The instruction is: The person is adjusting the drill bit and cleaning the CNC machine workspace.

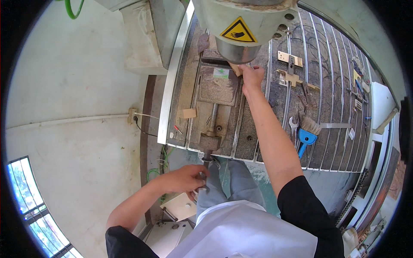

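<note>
A machine vise [217,88] is set on the slotted table, its long screw running toward me. Under the machine's spindle head, my right hand [252,78] is closed on a tan flat piece [235,69] at the vise jaws. The spindle head hides part of that piece. My left hand [185,178] is curled at the near end of the vise screw, around what looks like the vise handle [208,160]. Its fingers are partly hidden. A small green-and-white label or card [221,73] lies on the top of the vise.
The spindle head [245,26], with a yellow warning sign, hangs over the vise. Right on the slotted table [275,103] are a clamped brass-coloured plate [290,59], a wrench [294,125] and a blue-handled brush [306,136]. A tan block [189,113] lies left of the screw.
</note>
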A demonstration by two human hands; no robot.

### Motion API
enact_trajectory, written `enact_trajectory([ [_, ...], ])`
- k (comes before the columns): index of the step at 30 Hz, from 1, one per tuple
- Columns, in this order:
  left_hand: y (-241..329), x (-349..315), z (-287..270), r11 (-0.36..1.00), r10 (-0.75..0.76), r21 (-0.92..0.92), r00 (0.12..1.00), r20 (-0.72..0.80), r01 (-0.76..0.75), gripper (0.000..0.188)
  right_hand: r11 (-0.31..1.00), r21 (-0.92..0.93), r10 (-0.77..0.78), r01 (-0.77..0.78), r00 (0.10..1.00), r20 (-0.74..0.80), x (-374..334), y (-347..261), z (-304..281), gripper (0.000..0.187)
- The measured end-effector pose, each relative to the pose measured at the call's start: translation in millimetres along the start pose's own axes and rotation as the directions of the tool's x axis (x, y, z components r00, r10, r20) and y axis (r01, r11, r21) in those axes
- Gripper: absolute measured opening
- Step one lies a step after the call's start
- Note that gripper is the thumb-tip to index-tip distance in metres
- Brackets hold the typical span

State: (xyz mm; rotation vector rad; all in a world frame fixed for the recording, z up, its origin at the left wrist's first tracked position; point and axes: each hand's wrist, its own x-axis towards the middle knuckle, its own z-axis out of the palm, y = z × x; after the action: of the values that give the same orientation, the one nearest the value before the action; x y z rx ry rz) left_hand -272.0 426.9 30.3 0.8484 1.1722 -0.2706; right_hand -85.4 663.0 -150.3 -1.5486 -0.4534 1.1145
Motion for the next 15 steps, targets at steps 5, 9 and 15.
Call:
enact_trajectory([
  [5,-20,32,29,0.909,-0.019,-0.411,0.994,0.11,0.063,0.035,0.998,0.049,0.04,-0.04,0.999,0.013,-8,-6,4,0.065],
  [9,-31,55,69,0.911,0.411,0.072,0.904,-0.115,-0.405,0.032,1.0,0.012,0.016,-0.016,1.0,-0.009,-4,-3,4,0.061],
  [15,-20,100,105,0.438,0.608,0.859,0.792,-0.065,-0.265,0.024,0.994,0.101,0.045,-0.047,0.999,0.022,-6,-4,2,0.058],
])
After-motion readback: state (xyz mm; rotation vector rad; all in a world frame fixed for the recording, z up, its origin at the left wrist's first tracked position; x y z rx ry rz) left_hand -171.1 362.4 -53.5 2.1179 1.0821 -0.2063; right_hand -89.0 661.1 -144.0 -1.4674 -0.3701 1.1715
